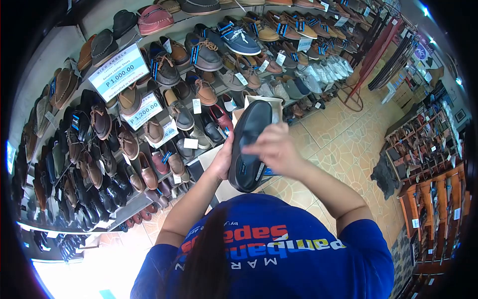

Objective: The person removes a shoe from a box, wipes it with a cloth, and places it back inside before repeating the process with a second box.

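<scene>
A black slip-on sandal or shoe (245,172) is held up in front of my chest, its dark insole facing me and its rounded toe pointing away. My left hand (224,158) grips its left edge, with the fingers partly hidden beneath it. Over the middle of the shoe is my right hand (274,149), blurred by motion, its fingers reaching toward the insole; what they hold, if anything, cannot be made out. Behind the shoe stands an open light-coloured box (277,102).
Shelves of shoes rise ahead and to the left, with a price sign (119,72) among them. Belts (393,60) hang at the upper right. Racks of footwear (433,219) stand at the right, beyond the tiled floor (328,137).
</scene>
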Demonstrator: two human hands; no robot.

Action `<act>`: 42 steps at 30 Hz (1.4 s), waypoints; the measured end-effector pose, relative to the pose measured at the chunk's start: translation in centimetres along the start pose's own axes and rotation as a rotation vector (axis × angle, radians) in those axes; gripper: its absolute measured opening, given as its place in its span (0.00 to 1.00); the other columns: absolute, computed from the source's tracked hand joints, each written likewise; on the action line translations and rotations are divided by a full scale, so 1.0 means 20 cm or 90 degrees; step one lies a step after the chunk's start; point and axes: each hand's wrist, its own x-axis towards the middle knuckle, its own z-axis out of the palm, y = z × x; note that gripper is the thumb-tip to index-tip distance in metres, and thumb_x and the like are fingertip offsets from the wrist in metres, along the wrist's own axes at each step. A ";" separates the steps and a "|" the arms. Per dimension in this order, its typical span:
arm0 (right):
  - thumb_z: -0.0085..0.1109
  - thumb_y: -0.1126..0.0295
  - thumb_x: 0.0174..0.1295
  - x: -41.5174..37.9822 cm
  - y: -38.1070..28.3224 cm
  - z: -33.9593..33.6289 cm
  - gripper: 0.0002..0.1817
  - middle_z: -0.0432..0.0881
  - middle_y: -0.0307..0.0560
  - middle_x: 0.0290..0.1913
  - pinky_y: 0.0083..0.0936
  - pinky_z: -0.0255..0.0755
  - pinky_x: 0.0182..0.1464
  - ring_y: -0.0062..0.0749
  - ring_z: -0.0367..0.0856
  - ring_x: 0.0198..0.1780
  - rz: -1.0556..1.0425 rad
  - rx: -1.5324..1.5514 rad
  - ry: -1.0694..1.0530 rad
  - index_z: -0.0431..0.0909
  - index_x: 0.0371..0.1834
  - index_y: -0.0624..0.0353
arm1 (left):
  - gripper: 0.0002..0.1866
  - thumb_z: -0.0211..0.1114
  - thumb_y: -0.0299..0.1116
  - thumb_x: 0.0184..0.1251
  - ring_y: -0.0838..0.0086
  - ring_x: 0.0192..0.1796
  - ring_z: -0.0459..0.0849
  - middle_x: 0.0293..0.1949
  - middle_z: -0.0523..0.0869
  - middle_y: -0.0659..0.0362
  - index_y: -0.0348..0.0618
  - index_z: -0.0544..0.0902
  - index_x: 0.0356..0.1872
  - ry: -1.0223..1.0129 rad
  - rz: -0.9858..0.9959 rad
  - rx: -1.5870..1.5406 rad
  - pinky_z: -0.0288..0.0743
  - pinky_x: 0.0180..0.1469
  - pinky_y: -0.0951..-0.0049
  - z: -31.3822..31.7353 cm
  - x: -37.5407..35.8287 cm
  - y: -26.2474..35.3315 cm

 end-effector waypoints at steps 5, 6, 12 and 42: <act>0.57 0.77 0.40 0.00 0.21 -0.05 0.19 0.75 0.27 0.26 0.34 0.52 0.43 0.28 0.70 0.35 0.016 -0.210 0.150 0.84 0.33 0.37 | 0.40 0.40 0.66 0.63 0.67 0.57 0.74 0.57 0.73 0.53 0.42 0.62 0.64 -0.027 0.003 -0.014 0.67 0.60 0.65 -0.02 -0.02 -0.01; 0.56 0.77 0.40 -0.03 0.16 -0.03 0.18 0.76 0.27 0.27 0.34 0.53 0.44 0.28 0.70 0.35 0.009 -0.180 0.146 0.84 0.33 0.39 | 0.40 0.40 0.66 0.63 0.67 0.57 0.74 0.57 0.73 0.53 0.42 0.62 0.64 -0.033 0.016 -0.027 0.68 0.60 0.65 -0.01 -0.02 -0.01; 0.58 0.77 0.39 -0.04 0.05 0.01 0.18 0.74 0.28 0.23 0.33 0.52 0.43 0.28 0.69 0.34 -0.053 -0.132 0.132 0.85 0.32 0.39 | 0.38 0.39 0.66 0.64 0.67 0.49 0.80 0.52 0.78 0.53 0.43 0.67 0.60 -0.067 -0.015 -0.130 0.76 0.51 0.64 -0.03 0.01 0.02; 0.57 0.75 0.41 0.15 0.20 -0.10 0.14 0.75 0.26 0.29 0.42 0.52 0.46 0.28 0.70 0.43 -0.075 -0.280 -0.058 0.82 0.31 0.39 | 0.32 0.33 0.53 0.73 0.77 0.39 0.74 0.36 0.79 0.56 0.31 0.76 0.43 0.142 0.150 0.369 0.68 0.47 0.76 0.02 -0.02 -0.02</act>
